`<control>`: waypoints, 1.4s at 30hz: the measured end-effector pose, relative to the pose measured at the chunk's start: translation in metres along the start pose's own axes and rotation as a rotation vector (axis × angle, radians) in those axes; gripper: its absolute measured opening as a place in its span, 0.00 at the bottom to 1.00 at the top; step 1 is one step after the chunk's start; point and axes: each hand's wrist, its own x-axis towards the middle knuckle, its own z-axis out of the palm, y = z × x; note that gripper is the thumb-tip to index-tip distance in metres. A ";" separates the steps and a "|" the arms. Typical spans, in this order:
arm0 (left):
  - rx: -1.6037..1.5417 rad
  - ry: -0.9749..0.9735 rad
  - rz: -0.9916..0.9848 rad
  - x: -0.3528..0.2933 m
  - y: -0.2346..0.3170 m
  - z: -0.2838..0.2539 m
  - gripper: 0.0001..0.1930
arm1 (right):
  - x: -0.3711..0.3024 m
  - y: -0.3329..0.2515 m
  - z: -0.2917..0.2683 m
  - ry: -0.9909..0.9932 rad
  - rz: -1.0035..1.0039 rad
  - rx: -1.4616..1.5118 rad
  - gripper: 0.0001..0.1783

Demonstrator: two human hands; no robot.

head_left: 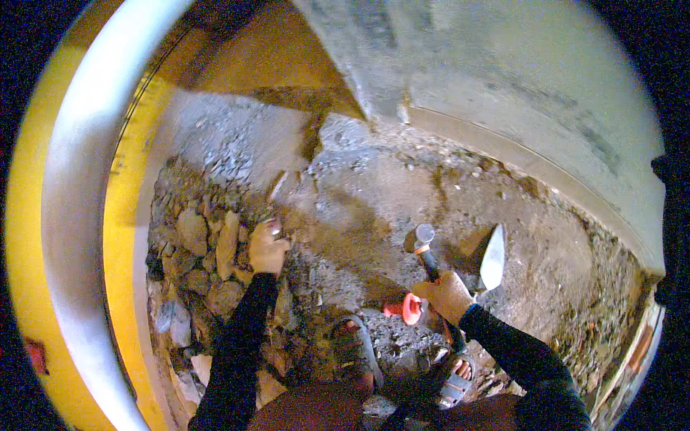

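Right hand [450,297] around orange-banded, dark-handled hammer [430,266], any lettering illegible

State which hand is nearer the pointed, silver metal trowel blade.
Right. The right hand is just below and left of the trowel blade in the picture; the left hand is much farther left, beside loose brown stones.

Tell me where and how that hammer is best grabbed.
Probably by its slim dark handle, coming from the lower right and wrapping the fingers round, as the right hand does: the rounded head is wider and points away from the person.
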 end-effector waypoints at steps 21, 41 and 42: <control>0.076 -0.222 0.593 -0.205 0.178 0.094 0.34 | -0.031 0.061 -0.031 -0.094 0.095 0.692 0.14; -0.676 -0.852 0.017 -0.096 0.260 0.003 0.14 | -0.048 0.126 -0.048 -0.104 0.132 0.937 0.14; -0.740 -0.865 0.068 -0.072 0.278 -0.003 0.13 | -0.050 0.127 -0.048 -0.068 0.190 0.957 0.14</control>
